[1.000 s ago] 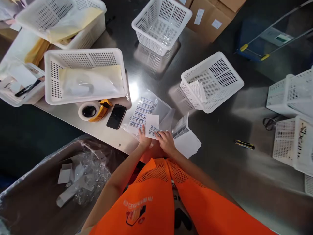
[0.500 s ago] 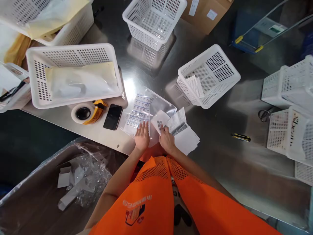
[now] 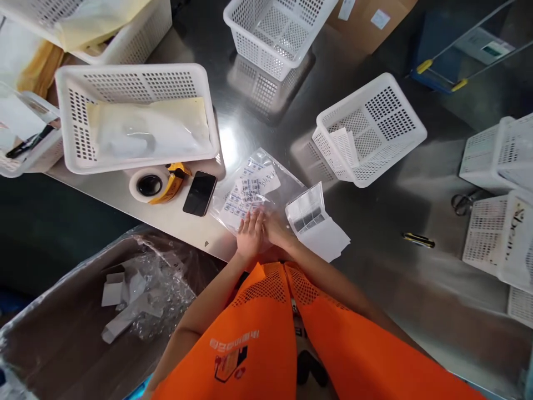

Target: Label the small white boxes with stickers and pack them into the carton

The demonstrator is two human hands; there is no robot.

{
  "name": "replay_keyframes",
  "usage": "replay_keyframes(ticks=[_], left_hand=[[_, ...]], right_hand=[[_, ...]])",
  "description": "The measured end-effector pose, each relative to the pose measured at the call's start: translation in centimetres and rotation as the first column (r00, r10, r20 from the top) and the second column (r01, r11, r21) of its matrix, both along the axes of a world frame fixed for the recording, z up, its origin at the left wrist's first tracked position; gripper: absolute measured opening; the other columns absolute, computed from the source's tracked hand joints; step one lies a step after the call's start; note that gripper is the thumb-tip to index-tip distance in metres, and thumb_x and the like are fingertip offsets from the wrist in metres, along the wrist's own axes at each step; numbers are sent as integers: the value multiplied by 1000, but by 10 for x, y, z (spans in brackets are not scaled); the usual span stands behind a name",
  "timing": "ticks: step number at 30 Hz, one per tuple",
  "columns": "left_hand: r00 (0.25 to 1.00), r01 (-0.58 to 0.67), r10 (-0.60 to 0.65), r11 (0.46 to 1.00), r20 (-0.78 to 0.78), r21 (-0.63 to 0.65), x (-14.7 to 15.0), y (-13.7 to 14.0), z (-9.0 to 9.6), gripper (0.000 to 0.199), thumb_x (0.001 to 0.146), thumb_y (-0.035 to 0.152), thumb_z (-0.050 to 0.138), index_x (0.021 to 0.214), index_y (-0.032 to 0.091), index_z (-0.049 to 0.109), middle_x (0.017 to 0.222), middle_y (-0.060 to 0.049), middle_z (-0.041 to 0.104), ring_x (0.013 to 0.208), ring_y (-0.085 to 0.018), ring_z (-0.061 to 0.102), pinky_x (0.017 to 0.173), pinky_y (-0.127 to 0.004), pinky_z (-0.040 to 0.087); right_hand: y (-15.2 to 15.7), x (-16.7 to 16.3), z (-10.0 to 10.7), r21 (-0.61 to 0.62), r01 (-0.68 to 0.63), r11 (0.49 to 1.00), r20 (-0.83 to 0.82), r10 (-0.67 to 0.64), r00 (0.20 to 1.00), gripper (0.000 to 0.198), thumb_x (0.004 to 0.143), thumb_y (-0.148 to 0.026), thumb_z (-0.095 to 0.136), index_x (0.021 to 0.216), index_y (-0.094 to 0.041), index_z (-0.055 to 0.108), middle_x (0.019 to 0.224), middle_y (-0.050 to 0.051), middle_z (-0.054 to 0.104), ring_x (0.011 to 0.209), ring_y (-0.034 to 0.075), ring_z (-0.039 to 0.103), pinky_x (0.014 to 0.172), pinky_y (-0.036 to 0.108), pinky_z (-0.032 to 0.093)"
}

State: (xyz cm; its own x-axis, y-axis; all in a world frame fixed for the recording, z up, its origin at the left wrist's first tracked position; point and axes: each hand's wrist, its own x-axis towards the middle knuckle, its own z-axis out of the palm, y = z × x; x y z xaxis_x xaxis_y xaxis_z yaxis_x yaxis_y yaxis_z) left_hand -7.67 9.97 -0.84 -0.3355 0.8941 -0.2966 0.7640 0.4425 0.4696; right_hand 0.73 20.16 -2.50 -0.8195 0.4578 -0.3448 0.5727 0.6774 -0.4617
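My left hand (image 3: 250,236) lies on the near edge of a clear plastic bag (image 3: 285,182), its fingers stretched out. The bag rests flat on the metal table, with a sheet of blue-printed labels (image 3: 235,206) showing through it. A small white slip with printed codes (image 3: 250,190) lies over that sheet; whether it is inside or on top of the bag, I cannot tell. Close against my left hand, my right hand (image 3: 277,229) reaches over the bag's near edge, its fingertips partly hidden. Beside it are a folded printed leaflet (image 3: 307,210) and white papers (image 3: 327,239).
A phone (image 3: 200,193) and a tape roll in an orange dispenser (image 3: 150,185) lie to the left. White baskets (image 3: 137,164) (image 3: 370,130) (image 3: 258,55) stand around the table. A yellow-black cutter (image 3: 418,240) lies right; a lined bin (image 3: 58,333) with scraps sits below left.
My right hand has moved left, beside my left hand, away from the leaflet. The slip with codes has gone from next to the leaflet to over the label sheet. The view has shifted slightly.
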Motion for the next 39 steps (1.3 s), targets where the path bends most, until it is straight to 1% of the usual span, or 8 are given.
replay_keyframes(ticks=[6, 10, 15, 19, 22, 27, 34, 39], left_hand=[[996, 84, -83, 996, 42, -8, -1, -1, -19, 47, 94, 16, 47, 140, 11, 57, 158, -17, 38, 150, -35, 28, 121, -52, 28], [986, 139, -137, 990, 91, -19, -5, 2, -31, 41, 90, 7, 45, 125, 13, 66, 156, -17, 42, 150, -33, 30, 118, -50, 33], [967, 186, -183, 983, 176, 3, 0, 17, -24, 40, 94, 22, 50, 132, 17, 61, 154, -14, 47, 146, -31, 37, 118, -46, 32], [970, 87, -81, 996, 231, -17, 3, 38, -15, 52, 96, 46, 53, 140, 18, 53, 146, -13, 55, 134, -29, 51, 109, -39, 42], [971, -58, 78, 994, 227, -91, -5, 55, -14, 53, 95, 47, 56, 137, 15, 52, 130, -15, 63, 119, -27, 61, 98, -35, 49], [943, -256, 294, 940, 156, -227, -29, 76, -22, 36, 93, 36, 57, 121, 15, 59, 120, -16, 66, 110, -31, 64, 89, -39, 50], [922, -291, 360, 885, 139, -364, -46, 92, -26, 33, 87, 50, 63, 104, 23, 66, 110, -11, 71, 103, -32, 66, 85, -40, 49], [922, -292, 376, 830, 91, -476, -52, 106, -26, 38, 80, 53, 71, 100, 21, 69, 110, -16, 71, 105, -35, 66, 82, -42, 50]], right_hand=[[8, 73, 6, 129, 62, 990, -46, -56, 997, 49, 92, -13, 37, 135, -8, 60, 143, 14, 45, 144, 26, 32, 124, 53, 32], [14, 104, 8, 195, 228, 954, -28, -227, 973, 60, 85, -9, 38, 143, -9, 53, 146, 13, 41, 147, 28, 27, 123, 55, 32], [25, 114, 5, 135, 403, 905, -49, -400, 915, 68, 83, -7, 35, 151, -8, 40, 150, 15, 34, 148, 24, 27, 126, 49, 30], [31, 105, -7, 32, 492, 870, -91, -488, 868, 70, 94, -27, 41, 158, -5, 22, 152, 21, 28, 145, 24, 34, 123, 43, 37], [31, 94, -14, -50, 444, 894, -77, -447, 891, 66, 97, -34, 42, 156, -7, 27, 148, 20, 35, 141, 22, 40, 120, 41, 40], [25, 80, -17, -105, 375, 921, -85, -384, 920, 57, 97, -30, 43, 151, -10, 37, 145, 16, 40, 137, 18, 43, 121, 38, 40], [18, 80, -17, -106, 327, 939, -90, -337, 937, 52, 95, -24, 44, 146, -10, 43, 144, 16, 42, 139, 18, 41, 123, 39, 37], [10, 91, 2, -97, 305, 947, -107, -315, 943, 49, 99, -30, 41, 145, -14, 46, 142, 12, 45, 137, 16, 43, 120, 36, 43]])
